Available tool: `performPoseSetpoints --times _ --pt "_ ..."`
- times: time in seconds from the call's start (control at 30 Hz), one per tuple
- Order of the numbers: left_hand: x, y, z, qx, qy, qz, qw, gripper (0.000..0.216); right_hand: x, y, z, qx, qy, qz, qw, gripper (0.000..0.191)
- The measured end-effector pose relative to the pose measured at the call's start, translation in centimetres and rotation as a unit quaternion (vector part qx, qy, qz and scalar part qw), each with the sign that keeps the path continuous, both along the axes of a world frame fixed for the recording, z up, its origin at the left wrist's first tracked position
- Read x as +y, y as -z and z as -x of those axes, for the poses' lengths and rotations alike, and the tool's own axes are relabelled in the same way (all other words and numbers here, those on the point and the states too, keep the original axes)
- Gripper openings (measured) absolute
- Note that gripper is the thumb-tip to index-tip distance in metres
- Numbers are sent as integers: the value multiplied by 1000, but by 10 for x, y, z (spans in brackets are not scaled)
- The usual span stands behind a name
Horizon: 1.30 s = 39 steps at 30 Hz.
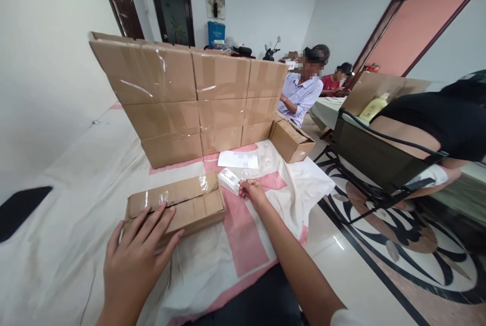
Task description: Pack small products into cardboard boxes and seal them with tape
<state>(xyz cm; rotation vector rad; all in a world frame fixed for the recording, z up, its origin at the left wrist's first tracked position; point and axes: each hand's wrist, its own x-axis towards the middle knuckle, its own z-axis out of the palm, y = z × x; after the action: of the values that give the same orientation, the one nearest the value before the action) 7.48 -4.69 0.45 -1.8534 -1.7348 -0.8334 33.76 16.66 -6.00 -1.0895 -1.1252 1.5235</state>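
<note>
1. White walls, two dark doors at the back, and a pale cloth with pink blocks (243,235) spread over the floor: that is the work surface, and it lies rumpled rather than flat.

2. Left hand (138,252) is down flat on the long taped brown cardboard box (178,204), fingers spread wide across its near corner, pressing rather than gripping. Nothing is closed inside that hand.

3. Right hand (253,192) is out at full reach, fingertips pinched on the edge of a small white rectangular packet (230,180) that sits just beside the far right end of the long box. Only a light pinch, from what shows; how firm it is I cannot tell.

4. Risk one: that fingertip hold is on an edge only, so the packet could twist or slip out if lifted quickly.

5. Risk two: the box rests on loose cloth. A hard push from the flat palm could slide box and cloth together and nudge the packet away.

6. Risk three: the tall wall of stacked brown cartons (197,98) stands right behind, with a white printed paper sheet (238,159) at its foot. A tug on the cloth could unsettle the lower row.

7. Risk four: a smaller open brown carton (290,139) sits near the cloth's right edge by the patterned tile floor (398,245); a wide arm swing could clip it.

8. Other people sit well apart at a table (326,108) on the right, one in a pale shirt (301,94).
</note>
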Motion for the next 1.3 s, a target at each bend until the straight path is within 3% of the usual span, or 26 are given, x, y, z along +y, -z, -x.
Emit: performPoseSetpoints --times 0.27,0.53,0.8,1.2,1.3 --pt "1 2 2 14 9 -10 1000 56 -4 0 -2 39 -2 2 999 38" --pt "3 4 5 35 6 -22 999 57 -4 -1 -6 99 -10 18 995 50" --pt "3 5 6 38 17 -34 999 54 -7 -2 -5 133 -10 -2 991 46" --pt "3 6 6 49 25 -40 998 52 -12 -9 -4 134 -20 -18 991 42" --pt "4 6 6 48 18 -41 998 55 -12 -11 -3 140 -11 -22 990 50"
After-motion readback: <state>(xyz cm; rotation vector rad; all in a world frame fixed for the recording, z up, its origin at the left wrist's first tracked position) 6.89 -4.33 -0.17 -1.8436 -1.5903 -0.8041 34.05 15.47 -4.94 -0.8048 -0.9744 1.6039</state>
